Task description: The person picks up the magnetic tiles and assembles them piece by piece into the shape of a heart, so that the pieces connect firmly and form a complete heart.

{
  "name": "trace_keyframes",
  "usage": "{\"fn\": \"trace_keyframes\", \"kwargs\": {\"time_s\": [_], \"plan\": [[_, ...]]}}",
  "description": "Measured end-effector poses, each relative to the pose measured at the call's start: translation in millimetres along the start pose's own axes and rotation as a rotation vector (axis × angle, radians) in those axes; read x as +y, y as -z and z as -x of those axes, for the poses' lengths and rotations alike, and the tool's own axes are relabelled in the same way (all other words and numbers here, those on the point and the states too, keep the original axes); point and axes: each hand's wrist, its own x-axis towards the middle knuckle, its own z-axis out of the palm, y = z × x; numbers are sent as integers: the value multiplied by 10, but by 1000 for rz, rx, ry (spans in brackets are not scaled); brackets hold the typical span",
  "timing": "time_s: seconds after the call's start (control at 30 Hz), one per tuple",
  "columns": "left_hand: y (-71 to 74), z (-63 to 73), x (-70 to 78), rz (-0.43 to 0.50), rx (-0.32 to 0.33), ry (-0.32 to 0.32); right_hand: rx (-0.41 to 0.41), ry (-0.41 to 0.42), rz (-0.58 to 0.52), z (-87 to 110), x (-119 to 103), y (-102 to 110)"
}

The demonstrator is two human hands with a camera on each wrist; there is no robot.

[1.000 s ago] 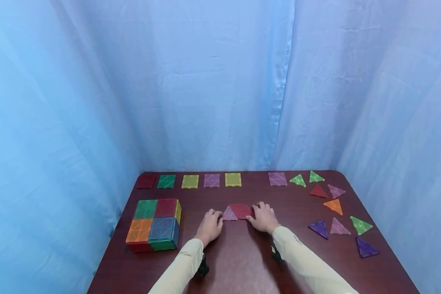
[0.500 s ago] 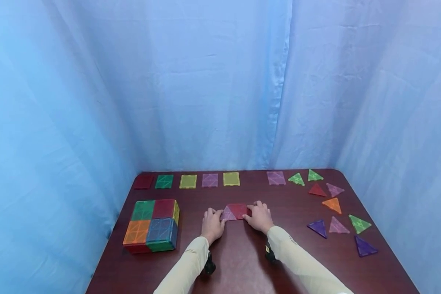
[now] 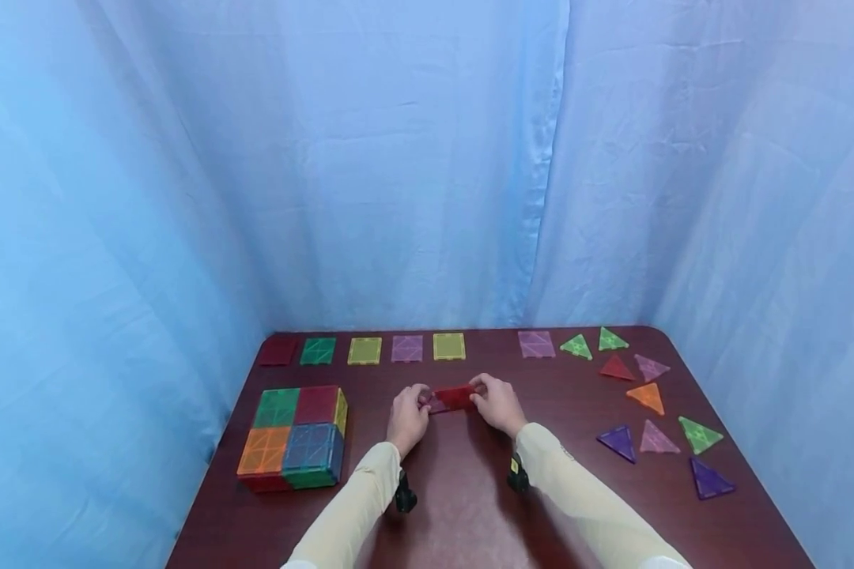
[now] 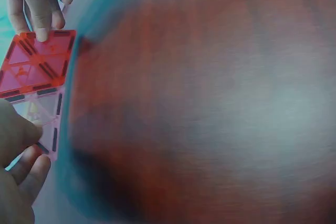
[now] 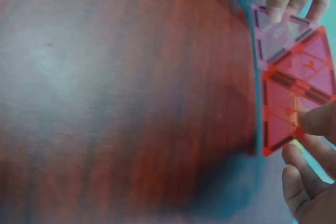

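Both hands hold a short strip of translucent triangular magnetic tiles, joined edge to edge. At its left end is a pink triangle tile [image 5: 270,40]; a red triangle tile [image 5: 311,61] follows in the middle, with another red triangle tile [image 5: 277,116] at the right end. My left hand [image 3: 407,417] pinches the pink tile between thumb and fingers. Thumb and fingertips of my right hand [image 3: 500,405] grip the end red tile. In the head view the strip [image 3: 457,397] is tilted, its face partly turned away. Fingers cover both ends of it.
Left of the hands stands a block of square magnetic tiles [image 3: 293,435]. Along the table's [image 3: 455,506] back edge lie several flat squares, among them a yellow tile [image 3: 449,346]. Loose triangles, including an orange triangle [image 3: 648,397], are spread at the right. Blue curtains [image 3: 413,174] surround the table.
The strip lay flat on the table earlier; now both hands have gripped it, raised it and tilted it. The hands have shifted slightly toward the back. The other tiles stay put.
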Motion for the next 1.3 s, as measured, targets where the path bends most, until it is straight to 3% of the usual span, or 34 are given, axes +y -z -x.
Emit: {"fn": "trace_keyframes", "kwargs": {"time_s": [0.17, 0.3, 0.43, 0.6, 0.8, 1.03, 1.17, 1.3], "plan": [[-30, -178, -66, -49, 53, -50, 28, 26, 33, -103, -13, -19], [-98, -253, -61, -88, 70, -2, 61, 38, 49, -175, 25, -97], [-201, -281, 17, -128, 12, 69, 121, 55, 70, -237, 88, -156], [-280, -304, 117, -68, -61, 152, 188, 73, 45, -280, 139, -149], [-232, -276, 139, -25, -120, 217, 132, 14, 33, -236, 106, -110], [-209, -289, 118, -10, -141, 197, 67, -7, 71, -203, 113, -30], [-193, -294, 139, -12, -162, 221, 53, -7, 157, -208, 281, 135], [-198, -286, 135, -9, -171, 215, 29, -44, 296, -161, 587, 432]]}}
